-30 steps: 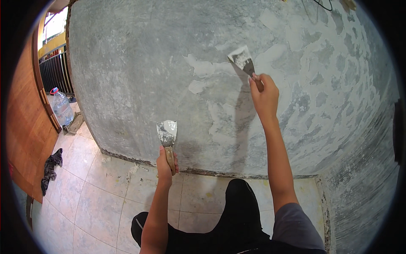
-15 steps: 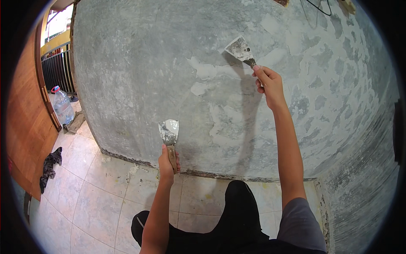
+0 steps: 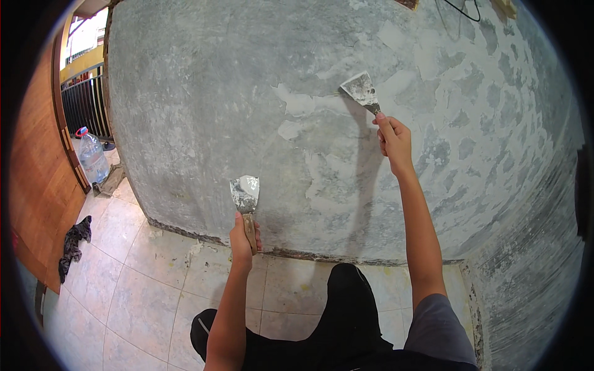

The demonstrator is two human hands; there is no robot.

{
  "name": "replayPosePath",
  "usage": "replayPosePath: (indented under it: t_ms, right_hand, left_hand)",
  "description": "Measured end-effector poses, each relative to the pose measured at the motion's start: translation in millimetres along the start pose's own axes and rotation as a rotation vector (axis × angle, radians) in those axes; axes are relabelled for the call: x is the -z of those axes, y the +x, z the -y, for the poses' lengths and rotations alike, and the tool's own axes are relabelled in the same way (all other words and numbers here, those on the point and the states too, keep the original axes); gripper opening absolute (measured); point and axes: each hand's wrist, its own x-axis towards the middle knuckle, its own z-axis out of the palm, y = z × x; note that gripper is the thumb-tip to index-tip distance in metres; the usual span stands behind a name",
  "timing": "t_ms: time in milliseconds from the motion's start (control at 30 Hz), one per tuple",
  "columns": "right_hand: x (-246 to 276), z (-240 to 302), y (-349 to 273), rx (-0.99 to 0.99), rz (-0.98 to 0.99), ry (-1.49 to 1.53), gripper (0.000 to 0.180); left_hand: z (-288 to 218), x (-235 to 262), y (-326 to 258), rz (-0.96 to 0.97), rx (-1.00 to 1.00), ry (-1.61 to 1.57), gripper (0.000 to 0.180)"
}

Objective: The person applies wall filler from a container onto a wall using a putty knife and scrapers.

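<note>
My right hand [image 3: 396, 141] is closed round the handle of a putty knife [image 3: 361, 91], whose wide, smeared blade is up against the grey wall [image 3: 204, 93] or very near it. Pale patches of filler [image 3: 315, 105] spread over the wall to the left of that blade and below it. Lower down, my left hand [image 3: 242, 240] grips a second putty knife [image 3: 245, 193] by its wooden handle, blade upward. White paste coats the top of this blade. It is held in front of the wall, apart from the other knife.
A tiled floor [image 3: 142, 284] meets the wall along a rough, broken edge. On the left are a wooden door [image 3: 37, 167], a large clear water bottle [image 3: 93, 157] and a crumpled dark cloth [image 3: 75, 244]. A black cable [image 3: 464, 12] hangs at the top right.
My right hand has moved its putty knife down the wall and slightly right. My left hand has hardly moved.
</note>
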Motion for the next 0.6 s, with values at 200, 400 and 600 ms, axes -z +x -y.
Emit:
replayPosePath:
  t_ms: [200, 400, 600]
  right_hand:
    - [-25.1, 2.7, 38.8, 0.300, 0.016, -0.187, 0.040]
    - [-5.3, -19.7, 8.3, 0.167, -0.093, -0.282, 0.042]
    - [-54.5, 6.7, 9.3, 0.308, -0.028, -0.169, 0.042]
  left_hand:
    - [6.6, -1.8, 2.8, 0.013, -0.010, 0.022, 0.070]
    - [-4.3, -2.7, -7.6, 0.001, -0.014, 0.008, 0.069]
    - [3.9, 7.4, -0.8, -0.005, -0.039, 0.064, 0.070]
